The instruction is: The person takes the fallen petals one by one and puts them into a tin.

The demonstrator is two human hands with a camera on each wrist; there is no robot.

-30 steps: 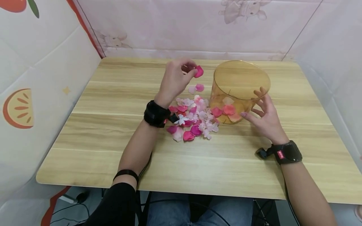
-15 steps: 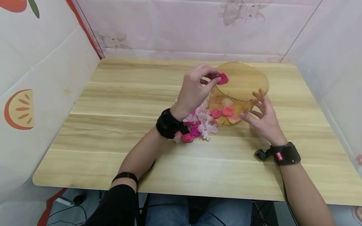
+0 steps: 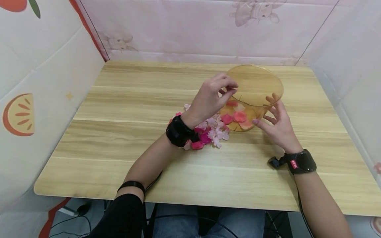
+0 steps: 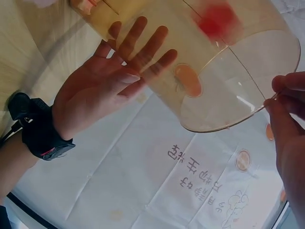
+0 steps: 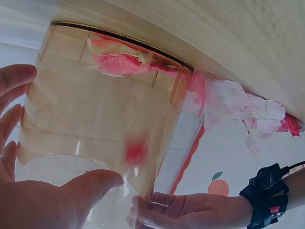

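Hands (image 3: 212, 97), two; one tub (image 3: 253, 96); perhaps five petals (image 3: 238, 116).

A pale wooden table (image 3: 119, 148) stands enclosed on three sides by printed cloth walls. The left wall (image 3: 35, 82) shows an orange slice (image 3: 18, 114), and the back wall (image 3: 193, 29) shows a faint pink rabbit (image 3: 256, 12). Cables (image 3: 68, 219) lie on the floor below the table's near left corner.
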